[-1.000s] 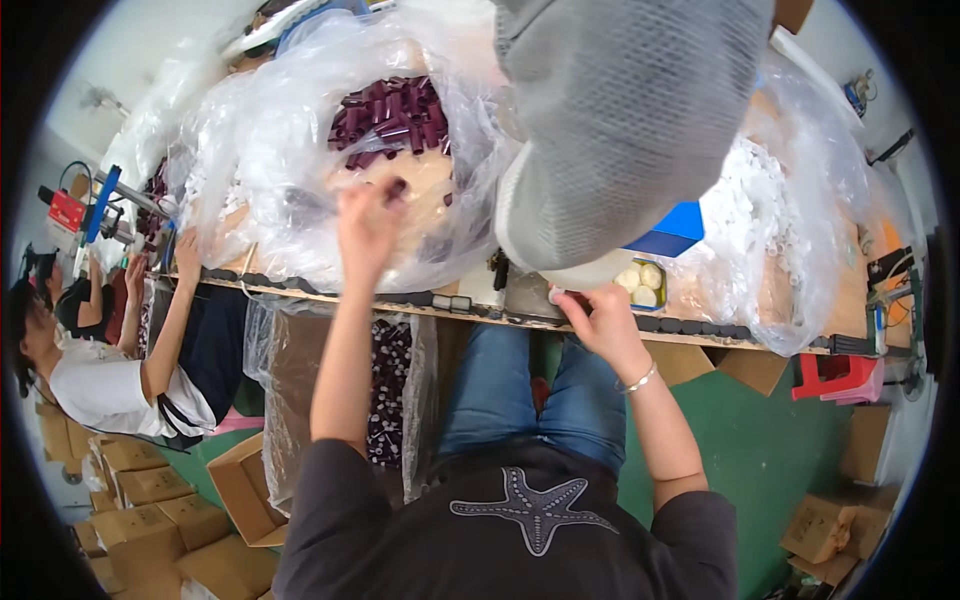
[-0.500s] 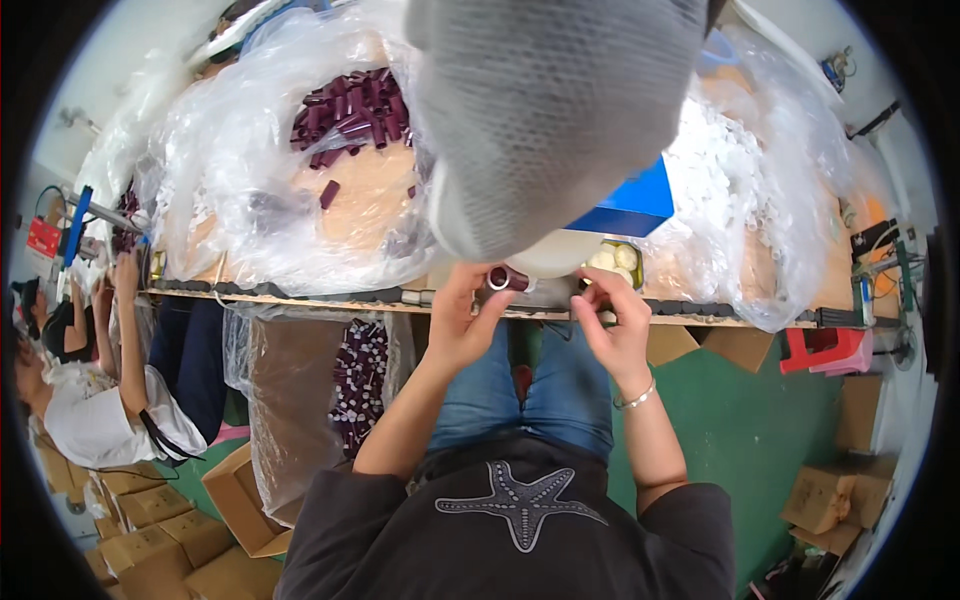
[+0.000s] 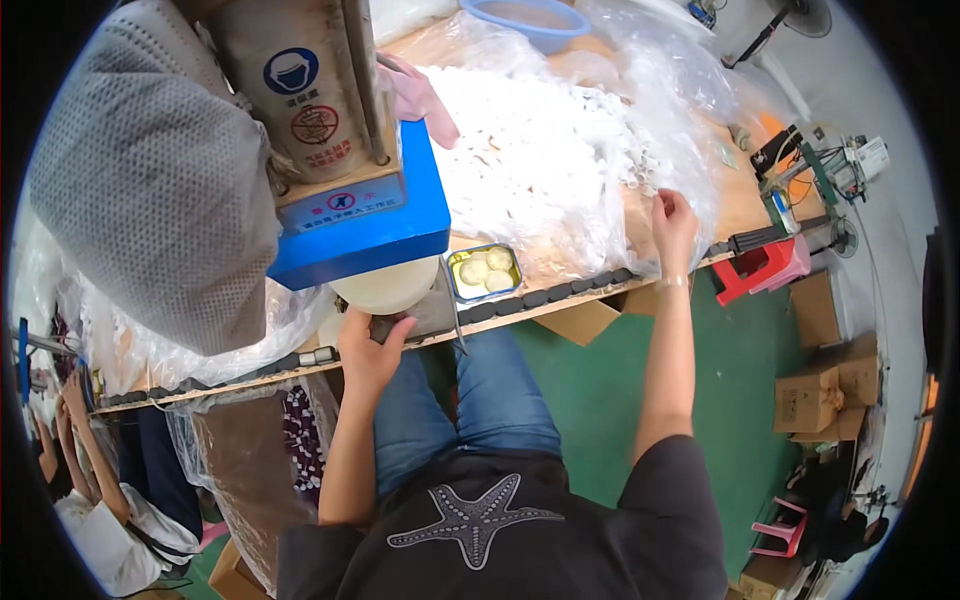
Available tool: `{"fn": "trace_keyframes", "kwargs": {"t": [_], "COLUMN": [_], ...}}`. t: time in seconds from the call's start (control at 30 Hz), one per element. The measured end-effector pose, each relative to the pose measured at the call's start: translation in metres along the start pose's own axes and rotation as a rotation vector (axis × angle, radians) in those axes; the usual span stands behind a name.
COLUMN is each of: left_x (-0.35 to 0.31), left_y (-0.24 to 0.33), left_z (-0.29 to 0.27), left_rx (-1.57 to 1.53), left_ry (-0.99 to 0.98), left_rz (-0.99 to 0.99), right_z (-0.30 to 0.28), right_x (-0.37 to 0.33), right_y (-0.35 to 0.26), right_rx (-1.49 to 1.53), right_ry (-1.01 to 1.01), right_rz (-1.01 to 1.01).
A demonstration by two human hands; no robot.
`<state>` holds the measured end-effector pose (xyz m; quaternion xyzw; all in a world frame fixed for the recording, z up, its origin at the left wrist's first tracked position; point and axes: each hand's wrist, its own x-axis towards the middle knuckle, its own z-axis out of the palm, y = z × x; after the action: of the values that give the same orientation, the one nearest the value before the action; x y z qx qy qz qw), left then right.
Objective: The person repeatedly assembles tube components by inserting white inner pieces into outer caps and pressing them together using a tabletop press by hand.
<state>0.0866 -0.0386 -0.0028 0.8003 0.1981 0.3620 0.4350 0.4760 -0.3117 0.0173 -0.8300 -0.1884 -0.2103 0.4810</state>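
Observation:
My left hand (image 3: 368, 355) is at the table's front edge, below the white round part (image 3: 390, 288) of a blue machine (image 3: 365, 240). Its thumb stands to the right; the other fingers are partly hidden and curl round something dark that I cannot make out. My right arm reaches out to the right, and my right hand (image 3: 676, 215) is pinched at the edge of a heap of small white pieces (image 3: 540, 150). Whatever lies between those fingertips is too small to name. Between my hands sits a small tin (image 3: 485, 272) with pale round lumps in it.
Clear plastic sheeting (image 3: 690, 110) surrounds the white heap, and a blue basin (image 3: 530, 22) stands behind it. A grey mesh cover (image 3: 160, 200) blocks the upper left. Red stools (image 3: 755, 270) and cartons (image 3: 810, 400) are at right. A co-worker (image 3: 110, 520) sits at far left.
The view has swung to the right. My right hand has moved from near the left hand out to the white heap. The maroon tube in my left hand no longer shows.

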Motion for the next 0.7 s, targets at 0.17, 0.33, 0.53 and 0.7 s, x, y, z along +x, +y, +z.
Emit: {"fn": "trace_keyframes", "kwargs": {"t": [0.17, 0.33, 0.53, 0.7], "left_x": [-0.004, 0.009, 0.008, 0.006], "left_y": [-0.017, -0.005, -0.009, -0.002], "left_z": [-0.004, -0.001, -0.005, -0.004], "left_rx": [0.002, -0.045, 0.007, 0.109], "left_ry": [-0.018, -0.105, -0.116, -0.030], "left_rz": [0.038, 0.018, 0.144, 0.184], "right_z": [0.021, 0.034, 0.035, 0.065], "right_x": [0.012, 0.023, 0.004, -0.113], "right_y": [-0.047, 0.015, -0.022, -0.152], "right_rx": [-0.799, 0.398, 0.052, 0.164], "right_ry": [-0.338, -0.153, -0.250, -0.710], "right_rz": [-0.675, 0.575, -0.273, -0.582]}}
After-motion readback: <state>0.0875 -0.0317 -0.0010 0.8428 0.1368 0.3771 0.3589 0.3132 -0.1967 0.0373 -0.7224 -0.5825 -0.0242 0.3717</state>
